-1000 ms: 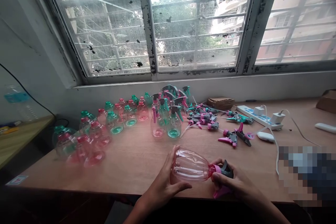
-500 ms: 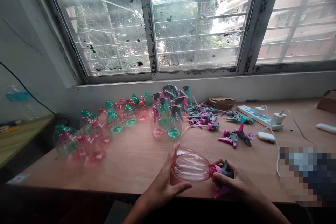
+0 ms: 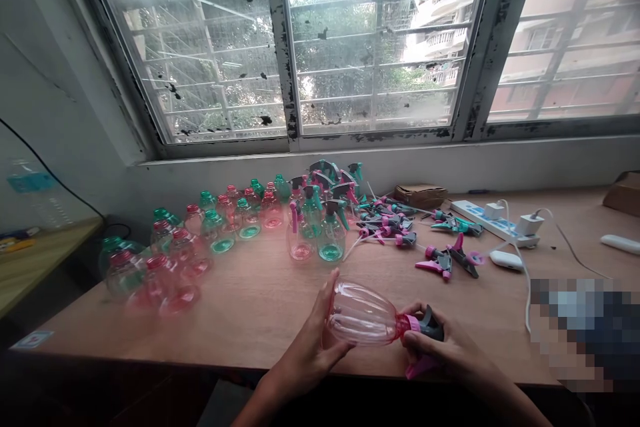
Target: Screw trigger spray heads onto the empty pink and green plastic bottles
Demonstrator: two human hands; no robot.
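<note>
Head view, looking down at a wooden bench [image 3: 260, 310] under a grimy window [image 3: 350, 47].

Low in the centre of the frame, a clear pink bottle [image 3: 363, 313] lies on its side just above the bench edge, base to the left and neck to the right. The left hand [image 3: 307, 347] cups the base, its fingers curled round the far side. The thumb, which stuck out under the bottle half a second ago, is now tucked against it, so the hold looks firmer. The bottle has barely moved.

The right hand [image 3: 443, 350] is at the neck, its fingers pinching a grey and pink spray head [image 3: 429, 327] that sits against the neck, as it did before.

Capless pink and green bottles [image 3: 200, 247] crowd the left middle. Loose spray heads [image 3: 400, 230] lie centre right, with a power strip [image 3: 493, 220] beyond them.
</note>
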